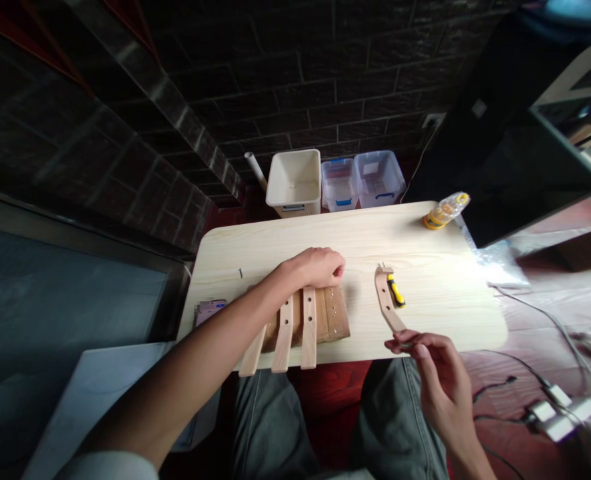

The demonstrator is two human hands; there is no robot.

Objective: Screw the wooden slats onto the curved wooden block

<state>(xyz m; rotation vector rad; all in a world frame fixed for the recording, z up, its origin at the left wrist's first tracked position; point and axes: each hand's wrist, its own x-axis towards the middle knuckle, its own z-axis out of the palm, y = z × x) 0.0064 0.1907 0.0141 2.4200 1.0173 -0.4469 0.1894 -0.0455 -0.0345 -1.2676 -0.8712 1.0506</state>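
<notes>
A brown wooden board [338,313] with rows of small holes lies near the table's front edge. Across it lie several pale curved wooden strips [308,330] with dark holes, their ends jutting over the edge. My left hand [322,265] is closed in a fist at the board's far edge; its fingertips are hidden. To the right, my right hand [440,373] pinches something small and dark that I cannot make out. Just beyond its fingertips is another curved wooden strip [386,303], with a small wooden block at its far end. Beside that strip lies a yellow and black screwdriver [396,292].
On the pale table [295,243] are a small screw [241,273], a phone [209,310] and a yellow-capped clear bottle [446,210]. Behind stand a white bin [295,205] and two clear tubs [378,193]. Cables and a power strip [570,420] lie right.
</notes>
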